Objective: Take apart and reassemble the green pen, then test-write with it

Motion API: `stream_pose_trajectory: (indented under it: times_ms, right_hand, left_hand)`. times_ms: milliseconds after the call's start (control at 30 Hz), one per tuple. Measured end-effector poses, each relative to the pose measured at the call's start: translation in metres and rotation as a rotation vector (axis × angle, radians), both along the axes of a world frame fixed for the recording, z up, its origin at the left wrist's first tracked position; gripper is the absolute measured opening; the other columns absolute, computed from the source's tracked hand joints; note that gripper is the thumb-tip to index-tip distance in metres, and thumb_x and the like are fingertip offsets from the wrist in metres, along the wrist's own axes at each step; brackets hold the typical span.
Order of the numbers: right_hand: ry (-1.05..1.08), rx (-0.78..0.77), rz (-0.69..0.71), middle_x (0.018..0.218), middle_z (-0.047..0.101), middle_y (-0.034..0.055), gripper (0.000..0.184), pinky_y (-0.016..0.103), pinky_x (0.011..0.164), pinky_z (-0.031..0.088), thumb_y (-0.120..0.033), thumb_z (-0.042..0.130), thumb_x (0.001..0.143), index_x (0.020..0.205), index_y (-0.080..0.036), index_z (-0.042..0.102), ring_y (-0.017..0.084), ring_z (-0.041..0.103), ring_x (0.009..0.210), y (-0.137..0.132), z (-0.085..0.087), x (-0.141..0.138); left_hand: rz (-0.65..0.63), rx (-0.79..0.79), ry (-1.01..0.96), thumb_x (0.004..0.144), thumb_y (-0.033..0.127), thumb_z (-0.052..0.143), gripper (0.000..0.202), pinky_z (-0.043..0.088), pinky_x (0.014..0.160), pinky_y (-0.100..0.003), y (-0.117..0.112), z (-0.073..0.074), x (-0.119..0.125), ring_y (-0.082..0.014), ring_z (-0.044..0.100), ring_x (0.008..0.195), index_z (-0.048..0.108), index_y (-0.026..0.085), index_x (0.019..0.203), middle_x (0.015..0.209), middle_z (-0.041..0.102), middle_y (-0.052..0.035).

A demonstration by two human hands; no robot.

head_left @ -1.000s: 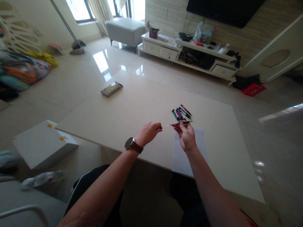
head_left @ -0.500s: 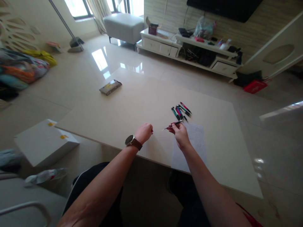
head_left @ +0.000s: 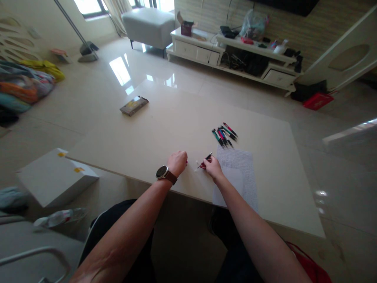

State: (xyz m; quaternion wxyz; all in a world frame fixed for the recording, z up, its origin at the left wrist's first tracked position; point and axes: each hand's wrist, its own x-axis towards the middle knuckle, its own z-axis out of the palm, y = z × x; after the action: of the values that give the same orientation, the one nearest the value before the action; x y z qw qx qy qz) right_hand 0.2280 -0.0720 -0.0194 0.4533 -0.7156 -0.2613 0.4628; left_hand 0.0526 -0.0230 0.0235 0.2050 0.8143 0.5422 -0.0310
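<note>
My right hand (head_left: 213,168) is closed on a slim dark pen (head_left: 209,155), pinched slantwise just above the table. The lower end of the pen points toward my left hand, and some red shows by the fingers. A small pale bit (head_left: 196,169) is near that end, too small to make out. My left hand (head_left: 177,161) is closed, apart from the right one, with a speck of red at its fingers; the rest of what it holds is hidden. Beyond my right hand lies a group of several pens (head_left: 224,135) with green, pink, blue and red barrels. Written paper (head_left: 247,173) lies under my right forearm.
A flat box (head_left: 134,106) lies toward the far left of the pale table (head_left: 165,122). Left of the table stand a white box (head_left: 55,177) and a plastic bottle (head_left: 60,218). A grey ottoman (head_left: 149,23) and a low TV cabinet (head_left: 194,51) stand beyond.
My right hand has come down and to the left with the pen, nearer my left hand, uncovering more of the paper. My left hand stays nearly in place, still closed.
</note>
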Motion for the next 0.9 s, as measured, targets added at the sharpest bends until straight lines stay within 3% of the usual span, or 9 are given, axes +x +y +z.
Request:
stream_pose_trajectory:
  times_ms: [300, 567, 667, 900]
  right_hand:
    - [-0.013, 0.021, -0.007, 0.057, 0.063, -0.002, 0.019, 0.02, 0.046, 0.052, -0.017, 0.072, 0.079, 0.07, -0.017, 0.055, 0.011, 0.062, 0.044, 0.002, 0.002, 0.001]
    - [-0.051, 0.12, -0.025, 0.063, 0.061, -0.0033, 0.024, 0.021, 0.053, 0.051, -0.034, 0.077, 0.072, 0.074, -0.016, 0.06, 0.01, 0.062, 0.051, 0.004, 0.011, -0.002]
    - [-0.049, 0.21, -0.062, 0.066, 0.06, -0.0035, 0.027, 0.023, 0.056, 0.051, -0.038, 0.077, 0.069, 0.075, -0.017, 0.06, 0.01, 0.06, 0.054, 0.006, 0.023, -0.001]
    - [-0.091, 0.305, 0.1, 0.071, 0.061, -0.0025, 0.021, 0.025, 0.058, 0.051, -0.034, 0.07, 0.07, 0.082, -0.018, 0.063, 0.012, 0.062, 0.059, 0.005, 0.059, 0.002]
  left_hand:
    - [0.111, 0.059, -0.008, 0.091, 0.026, 0.058, 0.022, 0.05, 0.078, -0.034, 0.001, -0.001, -0.001, -0.0261, 0.068, 0.096, 0.07, 0.021, 0.108, 0.103, 0.072, -0.0139]
    - [0.04, 0.182, -0.075, 0.093, 0.026, 0.051, 0.02, 0.049, 0.081, -0.034, -0.004, 0.012, 0.008, -0.0253, 0.063, 0.103, 0.066, 0.017, 0.105, 0.108, 0.068, -0.0127]
    - [0.006, 0.11, -0.106, 0.092, 0.026, 0.052, 0.019, 0.049, 0.08, -0.031, -0.004, 0.015, 0.011, -0.0224, 0.065, 0.095, 0.067, 0.018, 0.1, 0.102, 0.07, -0.0109]
    - [-0.117, -0.14, -0.003, 0.077, 0.048, 0.073, 0.03, 0.053, 0.073, -0.032, -0.012, 0.015, 0.014, -0.0256, 0.069, 0.086, 0.071, 0.019, 0.085, 0.091, 0.073, -0.0117]
